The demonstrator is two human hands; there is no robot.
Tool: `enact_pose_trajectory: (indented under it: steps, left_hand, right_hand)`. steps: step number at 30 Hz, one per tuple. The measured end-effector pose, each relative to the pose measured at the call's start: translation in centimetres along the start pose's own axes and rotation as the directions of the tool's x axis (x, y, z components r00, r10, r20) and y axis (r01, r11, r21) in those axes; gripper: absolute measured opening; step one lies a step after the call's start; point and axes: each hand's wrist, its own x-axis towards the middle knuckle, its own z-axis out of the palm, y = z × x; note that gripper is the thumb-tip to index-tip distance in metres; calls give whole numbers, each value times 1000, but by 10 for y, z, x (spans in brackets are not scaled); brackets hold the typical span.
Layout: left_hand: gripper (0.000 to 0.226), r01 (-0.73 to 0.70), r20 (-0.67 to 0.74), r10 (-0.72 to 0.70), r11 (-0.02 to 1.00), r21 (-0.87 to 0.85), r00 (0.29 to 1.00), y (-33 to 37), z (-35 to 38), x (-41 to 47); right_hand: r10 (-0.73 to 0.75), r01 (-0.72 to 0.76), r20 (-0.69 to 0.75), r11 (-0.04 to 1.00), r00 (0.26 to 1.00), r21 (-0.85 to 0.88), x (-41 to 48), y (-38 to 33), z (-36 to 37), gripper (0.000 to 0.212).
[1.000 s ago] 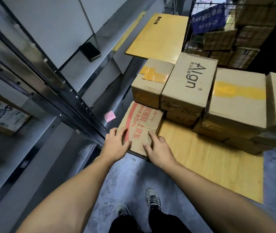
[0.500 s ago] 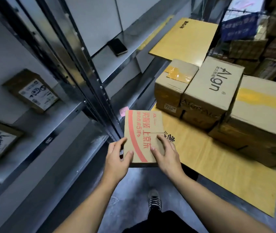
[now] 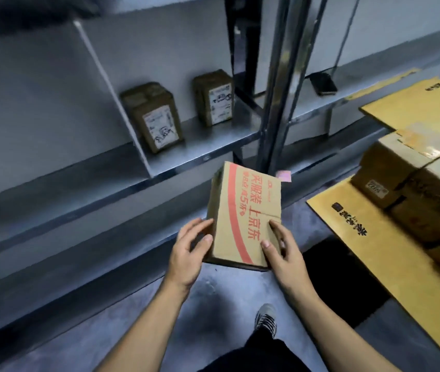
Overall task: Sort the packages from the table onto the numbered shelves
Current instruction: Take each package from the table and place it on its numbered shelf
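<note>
- Head view: a cardboard package (image 3: 243, 218) with a red stripe and red printed characters is held in the air above the grey floor (image 3: 138, 326), in front of the metal shelves (image 3: 200, 146).
- Left hand (image 3: 189, 253): clamped on the package's lower left side, thumb lying along the top-face edge, fingers wrapped onto the shaded side panel.
- Right hand (image 3: 283, 251): clamped on the package's lower right corner, thumb and forefinger pressed on the printed top face.
- Package position: between both hands, its near end gripped, its far end projecting away from the person and tilted up toward the shelves. It touches neither shelf nor table.
- Shelf contents: two small brown parcels, one (image 3: 154, 116) left and one (image 3: 214, 96) right, stand upright on the shelf board beyond the held package, apart from each other, each with a white label facing out.
- Table (image 3: 347, 218): at right, covered with yellow sheet; stacked cardboard boxes (image 3: 414, 189) rest on it, well clear of the hands.
- A shoe (image 3: 266, 319) is visible on the floor below the hands.
</note>
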Motion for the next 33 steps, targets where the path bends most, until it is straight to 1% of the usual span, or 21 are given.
enact_pose_trajectory:
  steps: [1,2,4,5,6,7,9,11,12,13,14,16,18,20,22,24,25,27,31,32,33]
  left_hand:
    - [33,31,-6,-31,999,-40,1000,-6,-11,-9]
    - [40,64,-2,-65,991,-121,998,-11,-21,-19]
    - [67,137,52,-127,926,-352,991,-18,-37,-36]
    - [80,167,90,-142,885,-436,986,-20,-42,-44]
    - [86,184,116,-146,853,-488,982,-21,-46,-50]
    - [84,190,116,-151,826,-531,982,-22,-50,-56]
    - [76,167,63,-159,809,-564,985,-25,-59,-65]
    - [79,128,3,-149,839,-529,989,-28,-69,-70]
    - [81,110,-22,-139,860,-498,990,-29,-71,-73]
    - [82,93,-44,-126,885,-457,991,-30,-73,-76]
    - [81,73,-60,-106,912,-404,992,-30,-73,-78]
    - [77,25,-81,-52,952,-306,995,-31,-71,-82]
    - [75,7,-91,-31,967,-254,995,-32,-69,-86]
    - [70,7,-83,-26,974,-226,996,-31,-70,-89]
    - [55,2,-60,-15,980,-198,998,-30,-73,-90]
    - [38,-9,-73,-4,985,-171,997,-29,-78,-89]
    - [34,-8,-93,-8,986,-168,996,-27,-81,-88]
    - [36,15,-126,-36,986,-167,991,-25,-85,-85]
    - [53,91,-243,-100,995,-48,965,-33,-90,-74]
    - [58,117,-247,-128,991,-58,961,-36,-91,-73]
    - [61,133,-228,-155,985,-108,961,-37,-92,-73]
  right_hand:
    - [-6,6,31,1000,1000,9,-5,-2,9,41]
    - [-17,16,55,1000,998,12,-10,-5,17,40]
    - [-38,38,115,999,993,7,-18,-14,33,39]
    - [-38,39,149,999,988,-1,-21,-18,42,38]
    - [-38,43,183,999,982,-20,-24,-21,50,38]
    - [-38,48,211,998,977,-42,-26,-23,57,38]
    - [-55,86,237,989,970,-121,-30,-24,71,34]
    - [-110,185,262,942,959,-281,-31,-28,80,36]
    - [-108,200,280,924,954,-326,-33,-32,84,39]
    - [-88,189,301,927,950,-325,-36,-38,87,40]
    - [-77,175,336,946,939,-273,-41,-45,91,41]
    - [-59,98,429,993,902,-68,-51,-55,99,43]
    - [-48,21,471,998,881,62,-59,-58,105,44]
    - [-59,21,433,995,899,93,-62,-58,104,49]
    - [-63,11,377,990,924,139,-61,-59,100,50]
    - [-18,-74,333,962,943,262,-58,-59,97,43]
    - [20,-137,330,932,944,336,-57,-59,96,38]
    - [56,-203,340,887,939,414,-57,-60,94,32]
    - [68,-237,364,864,929,444,-58,-60,92,34]
    - [71,-245,371,860,926,448,-58,-61,92,34]
    - [70,-245,375,861,925,445,-56,-60,91,35]
